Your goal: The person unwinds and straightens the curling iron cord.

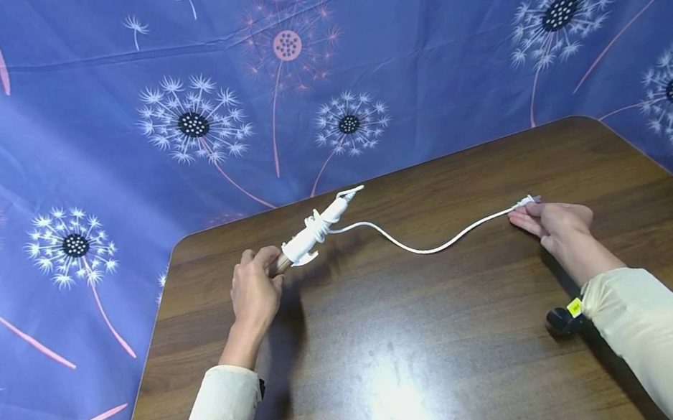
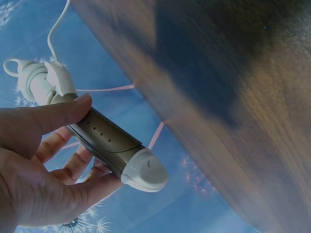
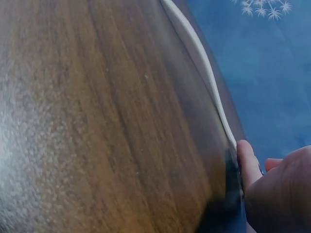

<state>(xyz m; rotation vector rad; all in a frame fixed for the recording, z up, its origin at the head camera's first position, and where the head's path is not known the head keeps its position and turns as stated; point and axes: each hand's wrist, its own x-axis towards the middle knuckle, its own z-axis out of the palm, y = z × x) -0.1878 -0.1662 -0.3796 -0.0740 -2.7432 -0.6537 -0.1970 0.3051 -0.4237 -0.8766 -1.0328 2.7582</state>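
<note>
My left hand holds a white and brown hair straightener by its brown end, thumb on one side and fingers on the other. In the left wrist view, the brown barrel has a row of small holes and a rounded white tip. White cord is wound around the handle. From there a loose length of cord runs in a curve toward the right. My right hand pinches the cord's white plug between thumb and fingers.
Both hands work over a brown wooden table with rounded far corners. Behind it hangs a blue cloth with a dandelion pattern. A black wrist camera sits by the right cuff. Light glares off the near tabletop.
</note>
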